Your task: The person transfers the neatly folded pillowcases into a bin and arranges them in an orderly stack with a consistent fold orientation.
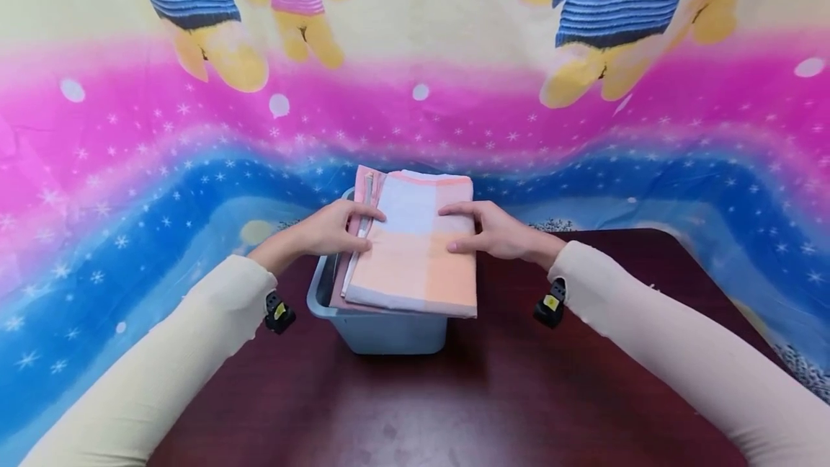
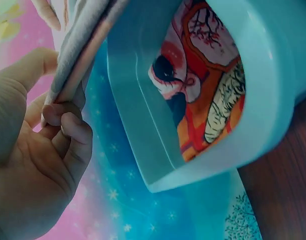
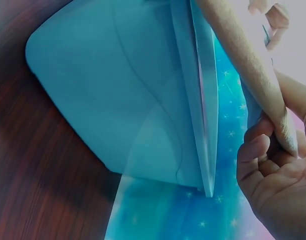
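Observation:
A folded checked cloth (image 1: 415, 272) in white, peach and orange is held up over a blue-grey plastic bin (image 1: 392, 335). My left hand (image 1: 327, 228) grips its left edge, where pinkish folded layers show, the thumb on the near face and fingers curled behind. The opposite edge is pinched by my right hand (image 1: 504, 233); the right wrist view shows its curled fingers under the fold (image 3: 258, 75). Inside the bin, in the left wrist view, lies a colourful printed cloth (image 2: 195, 120) in red, orange and white. The held cloth hides most of the bin's opening in the head view.
The bin stands on a dark reddish-brown table (image 1: 558, 388). Behind the table hangs a pink and blue backdrop (image 1: 454, 110) printed with bears and snowflakes. A small black device (image 1: 279, 312) is strapped at the left wrist, and a similar device (image 1: 550, 303) at the right.

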`<state>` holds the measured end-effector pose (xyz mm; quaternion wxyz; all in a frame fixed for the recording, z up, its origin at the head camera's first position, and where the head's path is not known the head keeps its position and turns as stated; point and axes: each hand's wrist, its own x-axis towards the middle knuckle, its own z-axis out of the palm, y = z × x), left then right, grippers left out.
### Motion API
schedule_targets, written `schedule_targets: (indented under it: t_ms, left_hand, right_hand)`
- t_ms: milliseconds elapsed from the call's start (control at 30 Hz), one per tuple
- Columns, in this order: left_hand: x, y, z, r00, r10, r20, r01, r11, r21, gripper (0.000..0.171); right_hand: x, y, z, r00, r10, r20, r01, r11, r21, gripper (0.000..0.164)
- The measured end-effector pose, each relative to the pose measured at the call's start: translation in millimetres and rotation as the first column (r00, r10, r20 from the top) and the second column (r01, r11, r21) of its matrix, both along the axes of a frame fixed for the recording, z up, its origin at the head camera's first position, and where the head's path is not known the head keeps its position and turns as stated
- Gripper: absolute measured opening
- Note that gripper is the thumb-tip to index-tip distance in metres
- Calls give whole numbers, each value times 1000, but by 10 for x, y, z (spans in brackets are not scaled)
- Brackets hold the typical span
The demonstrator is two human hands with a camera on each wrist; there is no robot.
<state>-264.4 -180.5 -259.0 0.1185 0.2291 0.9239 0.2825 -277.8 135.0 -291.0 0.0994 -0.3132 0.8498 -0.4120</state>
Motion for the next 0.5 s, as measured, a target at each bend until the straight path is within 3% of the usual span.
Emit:
schedule_targets:
  t_ms: [167,500]
  left_hand:
    - [-21,-96,-41,1000,6,-12,-7,1000,-15,51]
    - [-80,-159,68,997,63,-50,-66,996,-55,52]
  right_hand:
    - [-25,-110,-29,1000,-12,18,12,1000,-21,63]
    - [-79,-248,14,999,-39,15,40,998,-46,62]
